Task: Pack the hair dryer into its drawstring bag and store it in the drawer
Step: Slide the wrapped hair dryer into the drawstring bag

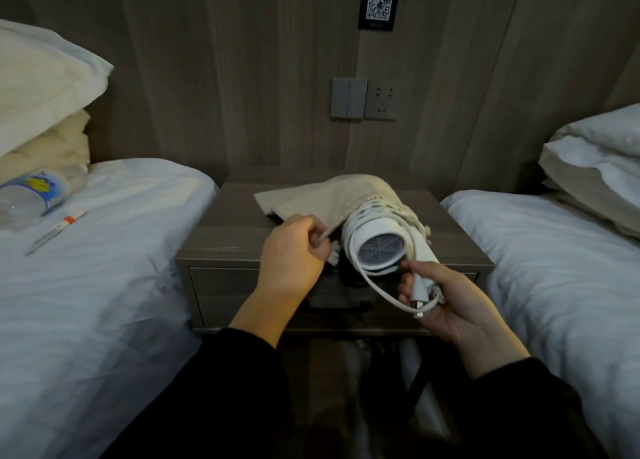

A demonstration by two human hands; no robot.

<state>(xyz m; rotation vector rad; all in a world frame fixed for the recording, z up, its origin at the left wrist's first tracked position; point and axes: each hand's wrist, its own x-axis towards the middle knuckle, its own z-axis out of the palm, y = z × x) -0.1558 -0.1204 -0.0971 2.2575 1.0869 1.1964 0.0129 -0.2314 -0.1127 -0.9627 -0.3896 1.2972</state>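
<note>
Left grip (294, 250) pinching drawstring (324, 235) | right grip (450, 302) holding cord (375, 287) | white hair dryer (379, 245) half inside bag (311, 198)

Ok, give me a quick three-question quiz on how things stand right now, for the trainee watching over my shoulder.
1. True or false: the hair dryer is fully inside the drawstring bag.
2. What does the right hand hold? A) a phone B) the cord and plug of the dryer C) a towel
3. Fill in: the left hand pinches the bag's ____.
Key: 1 false; 2 B; 3 drawstring.
</note>
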